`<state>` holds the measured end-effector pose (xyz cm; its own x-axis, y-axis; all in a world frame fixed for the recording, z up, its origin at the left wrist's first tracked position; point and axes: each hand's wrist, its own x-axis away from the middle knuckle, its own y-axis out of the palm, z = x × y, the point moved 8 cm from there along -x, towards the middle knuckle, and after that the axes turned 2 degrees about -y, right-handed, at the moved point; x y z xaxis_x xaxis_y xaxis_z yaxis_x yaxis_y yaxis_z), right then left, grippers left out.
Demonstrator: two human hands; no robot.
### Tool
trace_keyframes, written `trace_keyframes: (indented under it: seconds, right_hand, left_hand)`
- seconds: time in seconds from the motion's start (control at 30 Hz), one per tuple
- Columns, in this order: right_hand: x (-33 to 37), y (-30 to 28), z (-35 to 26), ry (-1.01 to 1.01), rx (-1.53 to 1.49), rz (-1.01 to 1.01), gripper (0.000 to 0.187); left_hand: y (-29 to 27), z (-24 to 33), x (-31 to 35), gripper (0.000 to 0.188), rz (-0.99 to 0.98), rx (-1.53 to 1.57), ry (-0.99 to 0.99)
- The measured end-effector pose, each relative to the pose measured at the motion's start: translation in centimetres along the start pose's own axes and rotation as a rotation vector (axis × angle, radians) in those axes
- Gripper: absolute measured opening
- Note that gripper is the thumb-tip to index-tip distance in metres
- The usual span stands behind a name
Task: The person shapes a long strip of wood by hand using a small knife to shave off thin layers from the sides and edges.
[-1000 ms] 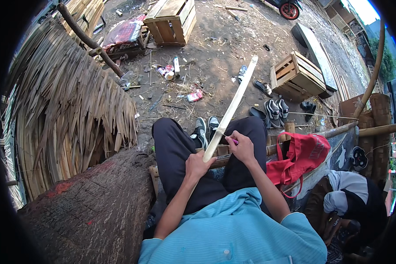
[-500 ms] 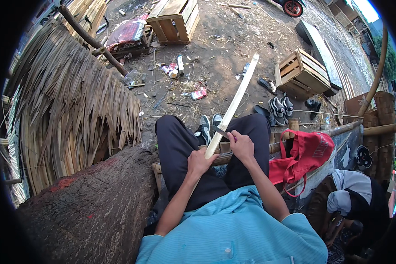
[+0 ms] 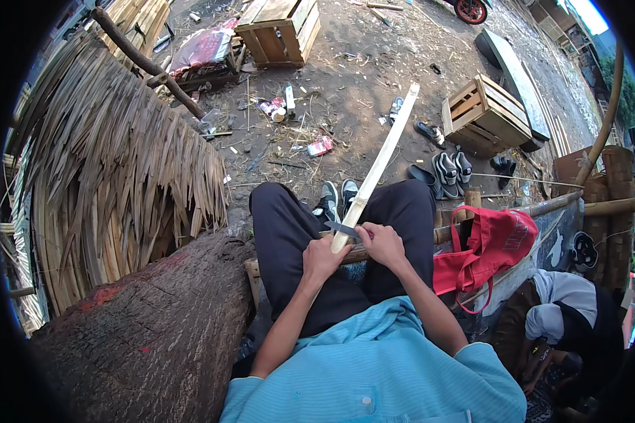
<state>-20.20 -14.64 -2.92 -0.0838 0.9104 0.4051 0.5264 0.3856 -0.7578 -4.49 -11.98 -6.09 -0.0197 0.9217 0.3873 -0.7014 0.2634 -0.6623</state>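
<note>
- 2 hands are working together over our lap: our left hand (image 3: 322,259) is closing fully around the near end of a long pale bamboo strip (image 3: 377,168), gripping it just above our dark trousers (image 3: 289,233).
- Our right hand (image 3: 381,243) is curling shut around the handle of a small knife (image 3: 343,229), and we are laying its blade across the strip just beside the left hand's grip.
- We are holding the strip slanted away from us, with its far end standing out over the dirt ground (image 3: 346,92) towards a wooden crate (image 3: 488,116) and a cluster of sandals (image 3: 450,168).
- As for progress, we are judging that the cutting is sitting at the near end only; the rest of the strip's length is looking flat, pale and even, but whether it is already trimmed we cannot tell from here.
- A few thin slivers are lying on the ground ahead of our shoes (image 3: 337,197), though we cannot tell whether they come off this strip.
- Left of us, a big heap of split bamboo slats (image 3: 113,176) is fanning out beside a thick log (image 3: 148,324); whether these are finished pieces or raw stock is not showing.
- To our right, a red bag (image 3: 497,243) is hanging off a rail, and another person (image 3: 564,324) is crouching below it.
</note>
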Motion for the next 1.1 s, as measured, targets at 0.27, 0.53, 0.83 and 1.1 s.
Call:
trace_keyframes:
  seconds: [0.27, 0.53, 0.83, 1.1]
  right_hand:
    - [0.6, 0.9, -0.5, -0.032, -0.001, 0.013, 0.028]
    - [0.0, 1.3, 0.2, -0.023, -0.066, 0.024, 0.029]
    - [-0.5, 1.3, 0.9, 0.009, -0.064, -0.001, 0.029]
    - [-0.7, 1.7, 1.0, 0.018, -0.070, -0.053, 0.030]
  left_hand:
    - [-0.3, 0.3, 0.2, 0.045, 0.000, 0.027, -0.013]
    - [-0.3, 0.6, 0.1, 0.048, -0.009, -0.014, 0.003]
    - [-0.1, 0.4, 0.4, 0.050, 0.008, -0.022, 0.011]
    - [-0.2, 0.6, 0.3, 0.051, 0.006, -0.062, 0.005]
